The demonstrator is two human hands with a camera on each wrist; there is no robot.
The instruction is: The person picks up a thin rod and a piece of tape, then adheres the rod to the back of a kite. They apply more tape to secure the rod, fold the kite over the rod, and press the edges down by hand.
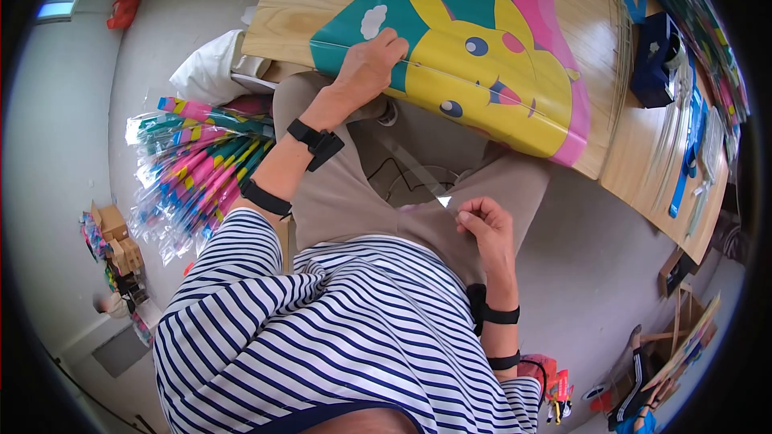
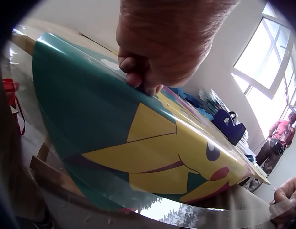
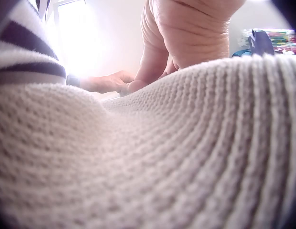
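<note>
A glossy printed sheet, green, yellow and pink with a cartoon face, lies on the wooden table and bends down over its near edge. At the bend, my left hand holds the sheet with curled fingers, seen from behind in the left wrist view. Over my lap, my right hand pinches the end of a clear strip between thumb and finger. In the left wrist view this strip curves from the right hand along the sheet's lower edge. Knitted trousers fill most of the right wrist view, hiding the right fingertips.
Bundles of colourful film-wrapped pieces stand left of my legs. A dark blue box, blue straps and thin rods lie on the table's right side. Another person stands by the window.
</note>
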